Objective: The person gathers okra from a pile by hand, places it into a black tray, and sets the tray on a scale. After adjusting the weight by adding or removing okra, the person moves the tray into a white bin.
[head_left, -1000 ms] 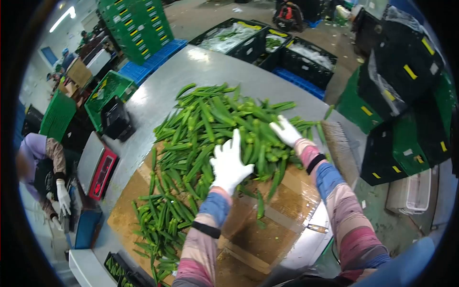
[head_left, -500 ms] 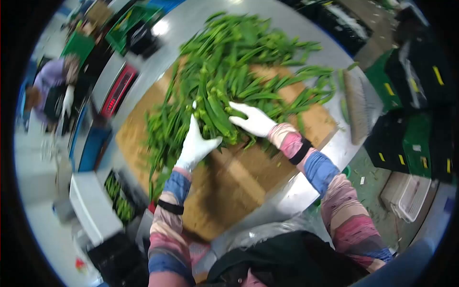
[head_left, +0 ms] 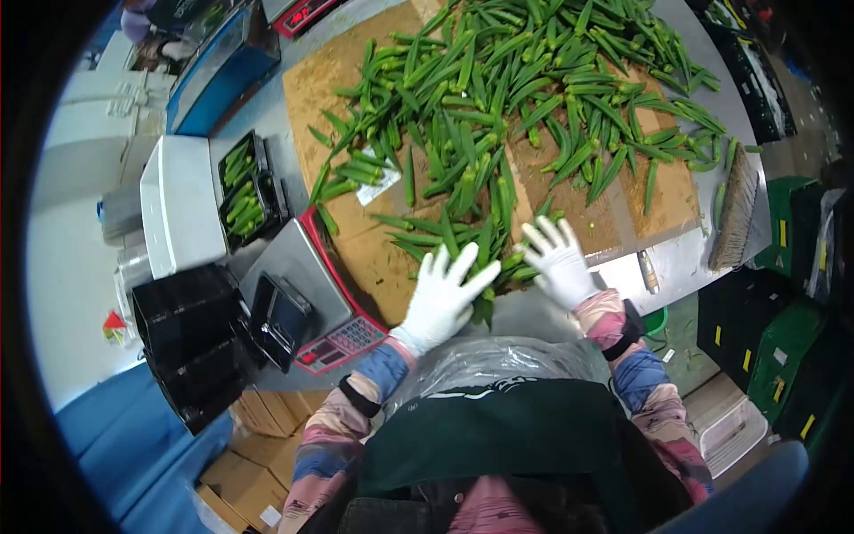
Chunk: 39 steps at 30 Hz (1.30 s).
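Observation:
A large heap of green okra (head_left: 498, 98) spreads over flattened cardboard (head_left: 342, 240) on a metal table. My left hand (head_left: 442, 298), in a white glove, lies with its fingers spread over okra near the table's front edge. My right hand (head_left: 560, 267), gloved the same way, is beside it with fingers spread, its fingertips at the same small group of okra. A few pods show between the two hands. A white label (head_left: 378, 182) lies partly under okra, left of the middle.
A red-edged scale (head_left: 298, 267) stands at left, with a black tray (head_left: 283, 320) on it and stacked black trays (head_left: 187, 334) beside it. Okra-filled trays (head_left: 245, 191) are behind. A brush (head_left: 737, 209) and a knife (head_left: 648, 271) lie at right.
My hands have moved from the middle of the heap toward my body, and their fingers have spread. Okra now lies near the front edge. The view has swung down and left.

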{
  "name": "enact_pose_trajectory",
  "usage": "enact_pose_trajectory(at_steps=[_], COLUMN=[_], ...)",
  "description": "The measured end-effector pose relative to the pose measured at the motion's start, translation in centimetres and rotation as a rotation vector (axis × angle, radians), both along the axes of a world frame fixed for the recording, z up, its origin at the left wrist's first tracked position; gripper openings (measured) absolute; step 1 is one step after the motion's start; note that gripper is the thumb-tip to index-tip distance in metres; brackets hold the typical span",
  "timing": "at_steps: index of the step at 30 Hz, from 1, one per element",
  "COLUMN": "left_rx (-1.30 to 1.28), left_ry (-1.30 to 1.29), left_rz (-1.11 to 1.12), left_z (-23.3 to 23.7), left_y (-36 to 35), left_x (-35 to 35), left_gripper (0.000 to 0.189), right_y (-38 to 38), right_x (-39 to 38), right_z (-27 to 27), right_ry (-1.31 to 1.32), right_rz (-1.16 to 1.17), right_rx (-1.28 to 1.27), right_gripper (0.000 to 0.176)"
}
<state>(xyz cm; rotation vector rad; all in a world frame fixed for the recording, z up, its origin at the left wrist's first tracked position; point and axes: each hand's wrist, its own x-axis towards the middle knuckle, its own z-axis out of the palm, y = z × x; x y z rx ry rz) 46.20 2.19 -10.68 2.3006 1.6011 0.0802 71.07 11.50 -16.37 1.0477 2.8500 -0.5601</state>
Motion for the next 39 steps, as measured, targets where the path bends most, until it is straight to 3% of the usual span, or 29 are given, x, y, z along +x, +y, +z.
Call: enact_pose_trajectory(at_steps=[2,4,6,9,12,14,15,17,19,22,24,28,30,32,34,37,39], left_rx=[0.032,-0.182,-0.193,-0.556,-0.457,-0.150,0.041,-0.053,-0.216,-0.292,-0.345,-0.176,-0.082,-0.069,-0.058,-0.124,-0.119], left_ry=[-0.023,-0.020,0.011,-0.289,-0.457,-0.353,-0.333,-0.118,-0.005,-0.047,-0.037,-0.585,-0.777,-1.154,-1.112,-1.024,-0.794], left_rz=[-0.020,-0.074,-0.164,-0.016,0.382,0.459,0.376,0.239,0.188,0.337,0.397,0.710,0.901,1.114,1.161,1.130,1.042], left_z=[-1.2,-1.2,-0.7,2.4,2.9,2.8,1.5,0.0,-1.5,-2.3,-1.4,-2.5,-3.1,-3.1,-2.7,-2.8,-3.9], left_y=[-2.0,-3.7,-4.6,-4.2,-2.1,-0.7,-0.5,-1.3,-3.1,-6.4,-7.6,-9.9,-10.3,-10.6,-10.9,-11.3,-11.3], left_x=[2.0,2.9,2.4,-0.6,-2.9,-2.3,-1.7,-0.9,-1.1,-2.5,-3.0,-3.9,-4.4,-4.8,-5.2,-5.1,-3.5], left_gripper=[0.086,0.084,0.077,0.057,0.044,0.047,0.054,0.073,0.083,0.082,0.082,0.061,0.043,0.035,0.027,0.023,0.030], right_y=[0.1,-0.1,-0.3,0.3,0.6,-0.6,-1.6,-2.8,-2.3,-1.3,-1.4,-2.7,-5.1,-7.3,-9.5,-13.4,-14.7], right_x=[2.8,4.8,5.8,5.3,0.9,-2.2,-3.0,-3.1,-1.3,3.0,4.1,6.5,7.1,6.5,5.0,2.6,0.4], right_z=[0.2,0.1,0.0,0.3,2.2,2.9,1.6,-1.0,-0.5,-2.0,0.5,1.6,1.2,1.3,1.4,-0.1,-0.4], right_ry=[-0.005,-0.010,0.024,0.135,0.293,0.263,0.226,0.090,0.072,0.055,0.078,0.249,0.287,0.388,0.502,0.403,0.294], right_rz=[-0.063,-0.082,-0.119,-0.174,-0.132,0.070,0.167,0.299,0.245,0.149,0.051,-0.204,-0.469,-0.578,-0.623,-0.653,-0.677], right_rx=[-0.055,-0.031,-0.019,0.025,-0.009,-0.060,-0.066,-0.077,-0.076,0.005,0.044,0.110,-0.029,-0.147,-0.192,-0.280,-0.341], right_gripper=[0.067,0.069,0.068,0.067,0.067,0.067,0.068,0.069,0.068,0.068,0.067,0.059,0.053,0.048,0.037,0.030,0.030])
